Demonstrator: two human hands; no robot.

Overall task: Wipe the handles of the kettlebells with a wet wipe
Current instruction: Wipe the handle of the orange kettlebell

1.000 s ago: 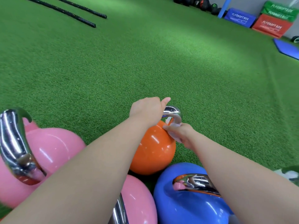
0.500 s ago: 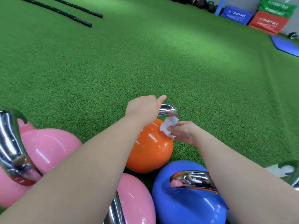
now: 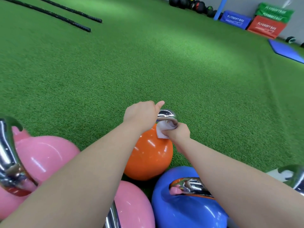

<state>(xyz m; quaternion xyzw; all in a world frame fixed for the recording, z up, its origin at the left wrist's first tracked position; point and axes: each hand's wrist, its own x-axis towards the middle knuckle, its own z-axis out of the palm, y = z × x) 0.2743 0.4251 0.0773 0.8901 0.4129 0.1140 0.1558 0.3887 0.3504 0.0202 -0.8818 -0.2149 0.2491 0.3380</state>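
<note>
An orange kettlebell (image 3: 148, 155) with a chrome handle (image 3: 167, 115) stands on the green turf in the middle foreground. My left hand (image 3: 139, 115) grips the left part of that handle, thumb pointing forward. My right hand (image 3: 178, 133) pinches a white wet wipe (image 3: 162, 131) and presses it against the handle's right leg, just below the bend. Close to me stand a blue kettlebell (image 3: 185, 209) with a chrome handle (image 3: 189, 185) and two pink kettlebells (image 3: 44, 157) (image 3: 133, 206).
Two black battle ropes (image 3: 69, 11) lie on the turf at the far left. Blue, red and green plyo boxes (image 3: 266, 27), dark medicine balls (image 3: 189, 4) and a blue mat (image 3: 286, 50) line the far right. Another chrome handle (image 3: 294, 176) shows at the right edge.
My right hand pulled the wipe off the handle's right side half a second ago and has now brought it back against that side. My left hand kept its grip.
</note>
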